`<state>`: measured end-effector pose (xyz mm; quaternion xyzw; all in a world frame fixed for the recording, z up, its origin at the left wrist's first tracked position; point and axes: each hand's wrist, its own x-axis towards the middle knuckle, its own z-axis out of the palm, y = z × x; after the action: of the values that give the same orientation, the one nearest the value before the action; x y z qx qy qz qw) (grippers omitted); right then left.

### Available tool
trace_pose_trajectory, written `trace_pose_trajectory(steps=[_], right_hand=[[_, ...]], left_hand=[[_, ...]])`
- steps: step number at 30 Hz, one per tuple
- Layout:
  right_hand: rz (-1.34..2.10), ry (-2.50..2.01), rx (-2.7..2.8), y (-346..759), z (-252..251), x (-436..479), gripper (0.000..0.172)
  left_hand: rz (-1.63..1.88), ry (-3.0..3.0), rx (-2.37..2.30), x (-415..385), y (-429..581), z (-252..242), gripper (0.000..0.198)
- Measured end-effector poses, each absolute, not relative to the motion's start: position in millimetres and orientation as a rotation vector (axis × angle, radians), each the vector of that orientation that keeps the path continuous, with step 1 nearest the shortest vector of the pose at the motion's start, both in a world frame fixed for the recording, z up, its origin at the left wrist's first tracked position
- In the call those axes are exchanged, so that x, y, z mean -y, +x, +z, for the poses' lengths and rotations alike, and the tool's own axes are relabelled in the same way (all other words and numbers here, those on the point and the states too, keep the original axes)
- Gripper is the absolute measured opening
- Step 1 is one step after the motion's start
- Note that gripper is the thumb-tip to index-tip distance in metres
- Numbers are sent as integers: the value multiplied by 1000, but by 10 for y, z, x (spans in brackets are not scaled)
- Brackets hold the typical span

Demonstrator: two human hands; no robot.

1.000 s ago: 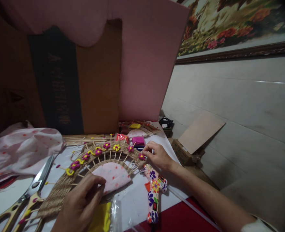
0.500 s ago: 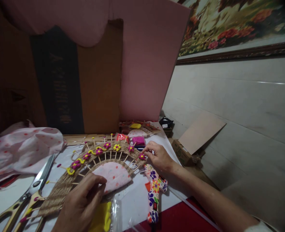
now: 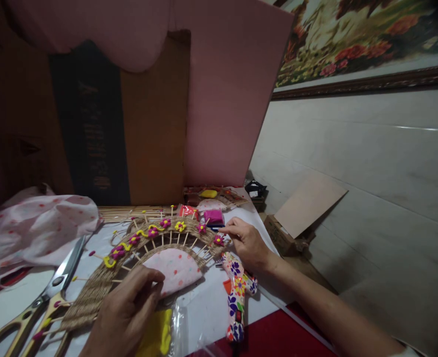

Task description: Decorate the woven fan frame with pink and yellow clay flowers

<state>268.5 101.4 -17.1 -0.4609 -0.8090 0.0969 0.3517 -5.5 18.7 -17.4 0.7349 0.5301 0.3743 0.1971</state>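
Note:
A woven fan-shaped piece of straw-coloured cord and thin sticks (image 3: 96,292) lies curved across the table, with small magenta and yellow clay flowers along its band. A dotted pink cloth half-round (image 3: 176,272) fills its inner arc. At the band's right end, my right hand (image 3: 250,243) has its fingers pinched just beside a magenta flower (image 3: 219,240); whatever lies between them is too small to make out. My left hand (image 3: 126,307) rests over the near-left part of the fan, fingers curled together by the cloth's edge. Its fingertips hide anything they hold.
A flower-patterned glue gun (image 3: 237,302) lies right of the fan. Large scissors (image 3: 57,282) lie at left, near crumpled dotted cloth (image 3: 44,228). A bag of yellow clay (image 3: 155,334) is in front, a magenta clay pack (image 3: 213,217) behind. A cardboard box (image 3: 155,134) stands at the back.
My right hand's fingers have drawn slightly up and back from the magenta flower, the index finger straighter. My left hand looks unmoved.

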Motion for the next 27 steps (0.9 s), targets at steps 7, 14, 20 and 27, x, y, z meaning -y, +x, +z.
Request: trace_pose_trajectory(steps=[7, 14, 20, 27], right_hand=[[183, -1189, 2205, 2700, -164, -968, 53], [134, -1193, 2145, 2733, -153, -929, 47], [106, -1178, 2156, 2739, -188, -911, 47], [100, -1211, 2229, 2690, -139, -887, 51]], left_hand=[[1038, 2078, -1488, -193, -80, -203, 16], [1008, 2119, -1474, -220, -112, -223, 14], [1056, 2084, -1481, -213, -75, -201, 14], [1059, 2073, -1488, -200, -98, -236, 13]])
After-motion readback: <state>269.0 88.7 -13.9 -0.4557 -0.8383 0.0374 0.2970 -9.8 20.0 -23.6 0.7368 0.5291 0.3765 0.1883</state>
